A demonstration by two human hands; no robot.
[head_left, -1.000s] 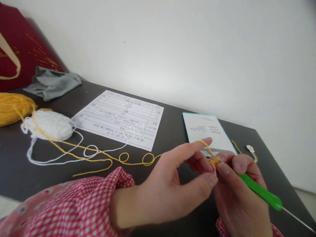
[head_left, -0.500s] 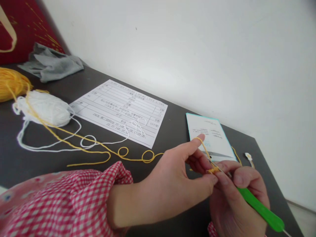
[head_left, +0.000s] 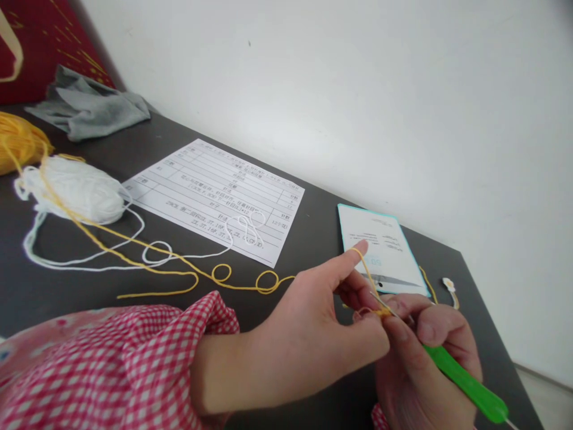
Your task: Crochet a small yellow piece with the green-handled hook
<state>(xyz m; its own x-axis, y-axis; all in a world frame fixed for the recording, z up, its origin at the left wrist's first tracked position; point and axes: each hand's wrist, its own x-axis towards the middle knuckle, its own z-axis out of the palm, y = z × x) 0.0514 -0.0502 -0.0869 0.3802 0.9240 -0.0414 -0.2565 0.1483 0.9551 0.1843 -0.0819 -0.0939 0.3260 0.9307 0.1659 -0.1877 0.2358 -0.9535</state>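
My right hand [head_left: 425,364] grips a crochet hook [head_left: 465,379] with a green handle, its thin metal shaft pointing up and left. On the shaft near the tip sits a small piece of yellow crochet [head_left: 380,312]. My left hand [head_left: 313,340] pinches that piece between thumb and fingers. Yellow yarn [head_left: 367,272] runs over the raised left index finger down to the hook. The fingertips partly hide the stitches. Behind the left hand, the yarn trails in loops toward the left of the dark table.
A white yarn ball [head_left: 83,188] and a yellow yarn skein [head_left: 20,143] lie at the left, near a grey cloth [head_left: 94,107] and red bag [head_left: 45,48]. A printed sheet [head_left: 215,203], a white card [head_left: 380,239] and a small flower piece [head_left: 449,285] lie along the wall.
The hook's tip now sticks out further past the yellow piece, beside the yarn. Both hands stay close together. The whole view has shifted slightly.
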